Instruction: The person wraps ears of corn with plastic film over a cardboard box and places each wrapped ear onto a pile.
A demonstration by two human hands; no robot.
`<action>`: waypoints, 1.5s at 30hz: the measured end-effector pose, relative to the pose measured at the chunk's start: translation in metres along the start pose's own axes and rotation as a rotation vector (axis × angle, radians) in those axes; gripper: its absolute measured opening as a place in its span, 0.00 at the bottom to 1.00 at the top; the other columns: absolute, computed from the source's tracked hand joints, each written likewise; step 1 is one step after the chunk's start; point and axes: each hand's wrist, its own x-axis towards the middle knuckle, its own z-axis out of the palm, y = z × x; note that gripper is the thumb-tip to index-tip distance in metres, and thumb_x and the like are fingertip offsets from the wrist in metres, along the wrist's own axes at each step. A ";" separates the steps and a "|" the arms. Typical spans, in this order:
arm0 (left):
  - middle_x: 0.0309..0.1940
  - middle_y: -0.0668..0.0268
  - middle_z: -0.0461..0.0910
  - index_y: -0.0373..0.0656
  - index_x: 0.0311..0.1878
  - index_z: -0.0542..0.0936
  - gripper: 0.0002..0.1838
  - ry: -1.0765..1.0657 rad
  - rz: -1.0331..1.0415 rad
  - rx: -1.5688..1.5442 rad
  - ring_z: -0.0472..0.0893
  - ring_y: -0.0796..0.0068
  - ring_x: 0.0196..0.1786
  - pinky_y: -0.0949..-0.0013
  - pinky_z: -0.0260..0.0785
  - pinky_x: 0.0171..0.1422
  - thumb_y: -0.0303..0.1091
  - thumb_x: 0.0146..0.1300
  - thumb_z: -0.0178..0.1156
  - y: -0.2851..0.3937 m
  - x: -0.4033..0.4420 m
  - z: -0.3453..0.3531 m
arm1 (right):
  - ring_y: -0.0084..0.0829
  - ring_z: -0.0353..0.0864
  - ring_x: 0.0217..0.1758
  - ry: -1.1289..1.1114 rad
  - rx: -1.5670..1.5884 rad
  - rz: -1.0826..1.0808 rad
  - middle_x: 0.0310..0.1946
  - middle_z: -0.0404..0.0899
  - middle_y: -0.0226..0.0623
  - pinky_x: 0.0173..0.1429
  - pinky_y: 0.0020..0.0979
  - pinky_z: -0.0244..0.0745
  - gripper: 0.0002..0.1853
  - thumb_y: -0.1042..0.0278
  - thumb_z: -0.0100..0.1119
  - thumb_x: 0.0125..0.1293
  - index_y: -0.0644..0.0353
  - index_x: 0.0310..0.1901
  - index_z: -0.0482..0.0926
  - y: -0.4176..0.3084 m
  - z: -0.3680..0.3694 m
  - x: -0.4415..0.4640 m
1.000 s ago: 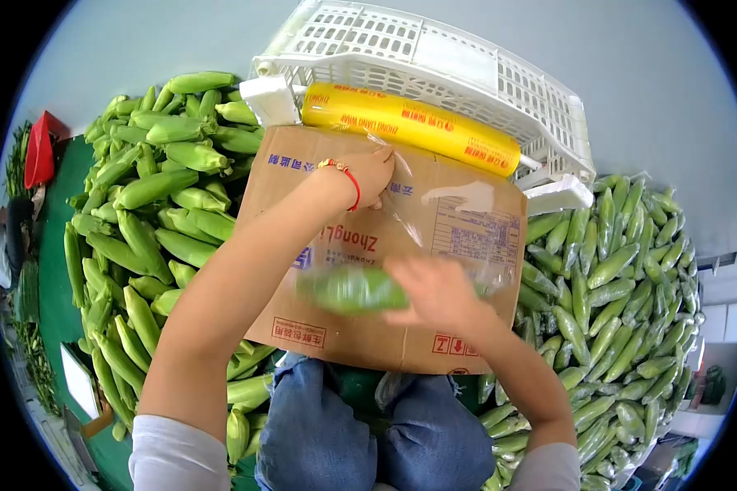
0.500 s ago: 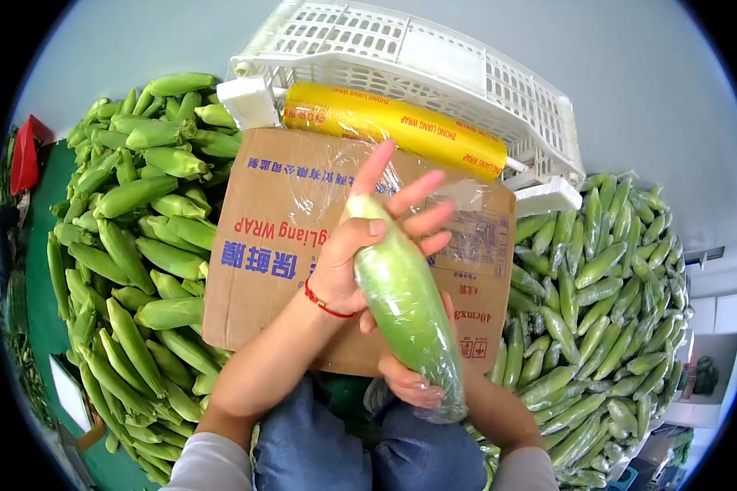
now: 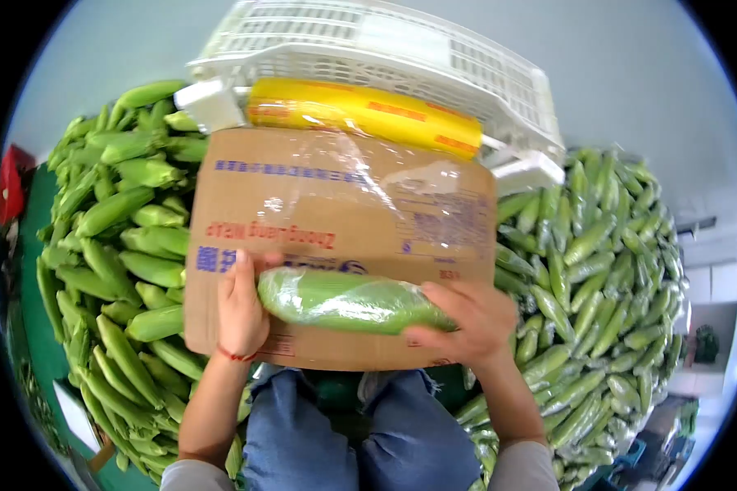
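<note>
An ear of corn [image 3: 348, 301] in its green husk, covered in shiny clear film, lies level across my front, over the lower part of a cardboard carton. My right hand [image 3: 475, 317] is closed around its right end, thumb below and fingers over the top. At the other end, my left hand [image 3: 244, 307] is upright with fingers stretched out and the palm beside the tip; some of its fingers are partly hidden. A red cord circles the left wrist. Beyond the corn, the carton [image 3: 246, 196] carries a loose sheet of clear film [image 3: 336, 176] on its top.
A yellow roll of wrap [image 3: 364, 114] sits on a rod between white blocks, in front of a white plastic crate [image 3: 401, 41]. Unwrapped corn [image 3: 115, 270] is heaped at left, film-covered corn [image 3: 598, 311] at right. My knees are below the carton.
The corn has turned from steeply slanted to level and come down toward the carton's near edge. My left hand has moved left and down; my right hand has moved up and right.
</note>
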 end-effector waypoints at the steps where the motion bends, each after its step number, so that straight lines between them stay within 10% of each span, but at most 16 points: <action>1: 0.32 0.60 0.82 0.34 0.42 0.79 0.29 -0.056 -0.117 0.002 0.80 0.76 0.30 0.72 0.75 0.35 0.53 0.76 0.40 -0.005 -0.012 0.007 | 0.39 0.84 0.37 0.179 0.140 -0.074 0.35 0.83 0.42 0.43 0.40 0.79 0.23 0.51 0.62 0.64 0.64 0.51 0.78 0.013 -0.002 0.008; 3: 0.19 0.64 0.77 0.35 0.45 0.77 0.33 -0.215 -0.473 0.083 0.72 0.77 0.11 0.77 0.61 0.10 0.58 0.75 0.34 -0.005 -0.035 0.006 | 0.31 0.81 0.31 0.344 0.775 0.071 0.28 0.79 0.36 0.37 0.39 0.77 0.23 0.52 0.50 0.72 0.63 0.58 0.70 0.009 0.006 0.009; 5: 0.19 0.65 0.76 0.36 0.48 0.75 0.39 -0.340 -0.534 0.185 0.71 0.80 0.11 0.79 0.60 0.10 0.65 0.73 0.27 -0.015 -0.043 -0.005 | 0.26 0.77 0.27 0.378 1.304 0.058 0.23 0.75 0.32 0.33 0.37 0.75 0.23 0.53 0.43 0.76 0.62 0.63 0.63 0.018 0.013 0.002; 8: 0.41 0.56 0.78 0.31 0.63 0.67 0.28 -0.738 -0.272 0.473 0.79 0.65 0.38 0.66 0.74 0.44 0.48 0.72 0.48 0.001 -0.054 -0.012 | 0.23 0.73 0.25 0.234 1.651 0.028 0.21 0.70 0.30 0.31 0.33 0.72 0.23 0.52 0.44 0.76 0.57 0.64 0.60 0.027 0.003 -0.004; 13: 0.59 0.49 0.71 0.33 0.70 0.60 0.39 -0.952 0.384 0.756 0.74 0.52 0.58 0.56 0.66 0.63 0.42 0.62 0.63 0.032 -0.051 0.069 | 0.34 0.80 0.43 0.777 1.163 0.318 0.42 0.75 0.36 0.50 0.44 0.78 0.35 0.45 0.55 0.69 0.51 0.69 0.54 -0.008 0.014 0.005; 16: 0.61 0.48 0.69 0.39 0.70 0.62 0.42 -0.969 0.477 1.085 0.72 0.48 0.60 0.53 0.65 0.63 0.46 0.56 0.67 0.039 -0.041 0.125 | 0.34 0.76 0.55 0.663 1.457 0.569 0.49 0.75 0.42 0.62 0.40 0.72 0.25 0.59 0.54 0.70 0.59 0.64 0.62 0.004 0.076 -0.041; 20: 0.62 0.49 0.67 0.44 0.69 0.66 0.43 -1.039 0.901 1.237 0.71 0.47 0.61 0.51 0.66 0.62 0.50 0.52 0.70 0.024 -0.042 0.122 | 0.41 0.79 0.48 0.649 1.757 0.758 0.44 0.78 0.45 0.53 0.44 0.77 0.21 0.53 0.46 0.71 0.61 0.54 0.68 0.086 0.013 -0.085; 21: 0.63 0.48 0.66 0.44 0.67 0.69 0.38 -1.043 0.827 1.203 0.71 0.46 0.62 0.51 0.66 0.63 0.45 0.53 0.70 0.026 -0.041 0.112 | 0.41 0.78 0.47 0.772 1.697 0.816 0.45 0.76 0.44 0.52 0.48 0.76 0.28 0.42 0.48 0.68 0.60 0.55 0.67 0.114 -0.016 -0.084; 27: 0.66 0.47 0.64 0.43 0.67 0.69 0.38 -0.586 0.635 1.324 0.66 0.45 0.67 0.52 0.61 0.69 0.32 0.49 0.70 0.000 -0.041 0.018 | 0.42 0.72 0.52 1.606 0.594 0.696 0.53 0.73 0.46 0.62 0.42 0.68 0.25 0.56 0.52 0.69 0.66 0.61 0.65 0.324 -0.270 -0.081; 30: 0.66 0.48 0.64 0.42 0.67 0.69 0.38 -0.372 0.744 1.527 0.65 0.44 0.68 0.52 0.60 0.70 0.30 0.49 0.70 0.008 -0.031 -0.001 | 0.42 0.69 0.66 1.217 0.396 0.389 0.62 0.70 0.48 0.72 0.41 0.60 0.33 0.48 0.52 0.69 0.66 0.66 0.62 0.216 -0.208 -0.017; 32: 0.67 0.49 0.64 0.43 0.66 0.69 0.36 -0.251 0.715 1.443 0.67 0.46 0.66 0.52 0.61 0.68 0.29 0.52 0.68 0.012 -0.007 -0.013 | 0.39 0.70 0.66 0.633 0.445 0.694 0.59 0.74 0.44 0.72 0.40 0.60 0.34 0.48 0.59 0.66 0.67 0.65 0.67 0.157 -0.112 -0.008; 33: 0.67 0.48 0.63 0.41 0.67 0.68 0.36 -0.207 0.683 1.371 0.65 0.46 0.68 0.51 0.58 0.71 0.27 0.52 0.68 0.013 0.010 -0.017 | 0.39 0.69 0.67 0.008 -0.037 0.487 0.60 0.74 0.46 0.73 0.42 0.58 0.36 0.53 0.67 0.59 0.64 0.65 0.68 0.134 -0.066 -0.017; 34: 0.66 0.50 0.66 0.44 0.65 0.71 0.33 -0.133 0.785 1.429 0.70 0.48 0.63 0.55 0.65 0.66 0.32 0.53 0.68 0.017 0.032 -0.018 | 0.42 0.66 0.69 -0.091 -0.137 0.105 0.61 0.73 0.46 0.73 0.42 0.57 0.34 0.59 0.70 0.54 0.56 0.63 0.72 0.105 -0.027 -0.008; 39: 0.51 0.54 0.78 0.45 0.46 0.77 0.13 -0.360 1.099 1.421 0.77 0.51 0.52 0.56 0.70 0.56 0.31 0.57 0.64 0.042 0.128 -0.013 | 0.43 0.72 0.59 0.105 -0.446 0.066 0.52 0.80 0.38 0.60 0.43 0.67 0.13 0.64 0.67 0.59 0.54 0.46 0.82 0.134 0.040 0.024; 45: 0.27 0.60 0.76 0.43 0.35 0.73 0.08 -0.298 1.107 1.173 0.79 0.55 0.30 0.59 0.73 0.31 0.23 0.51 0.57 0.059 0.077 -0.061 | 0.23 0.74 0.31 0.122 0.161 0.454 0.29 0.77 0.35 0.38 0.24 0.70 0.04 0.75 0.59 0.63 0.66 0.37 0.78 0.127 -0.005 -0.044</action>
